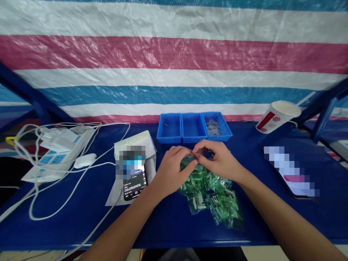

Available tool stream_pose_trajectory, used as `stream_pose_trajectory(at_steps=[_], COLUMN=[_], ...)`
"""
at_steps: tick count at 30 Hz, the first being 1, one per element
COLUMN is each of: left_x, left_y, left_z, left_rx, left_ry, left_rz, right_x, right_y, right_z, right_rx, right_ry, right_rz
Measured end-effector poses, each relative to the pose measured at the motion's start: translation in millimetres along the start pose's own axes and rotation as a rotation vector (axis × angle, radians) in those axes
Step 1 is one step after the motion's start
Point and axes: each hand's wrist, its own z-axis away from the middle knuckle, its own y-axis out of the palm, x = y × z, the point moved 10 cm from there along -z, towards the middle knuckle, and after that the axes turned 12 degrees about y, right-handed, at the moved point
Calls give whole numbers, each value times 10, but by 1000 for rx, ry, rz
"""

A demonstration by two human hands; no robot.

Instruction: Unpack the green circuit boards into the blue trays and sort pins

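Above a pile of small clear plastic bags, my left hand and my right hand meet fingertip to fingertip. Both are closed in a pinch on the edge of a small plastic bag, most of it hidden by the fingers. The bags in the pile look greenish and hold white and dark small parts, some long and thin like screws. Just beyond the hands stands a row of three joined blue bins. A thin metal piece lies in the left bin; bagged small parts lie in the right one.
To the left, a lit phone leans on a tissue box, near a power strip, white cables and a white earbud case. On the right are a paper cup with a straw and another phone. A striped sheet hangs behind.
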Motion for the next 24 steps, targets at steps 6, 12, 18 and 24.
stream_pose_trajectory(at_steps=[6,12,18,24], left_x=[30,104,136,90], left_y=[-82,-156,-143,-125], left_z=[-11,17,27,1], left_rx=[-81,-151,-148,-125], left_ry=[-28,-123,-146,-125], left_rz=[35,111,187,218], right_x=[-69,-164,-143,-148], right_y=[-18,58,12,43], right_z=[-19,-34,-36,-43], right_rx=[-27,57,7,43], right_ry=[47,100,85,81], right_rz=[-142,-218,-248,-307])
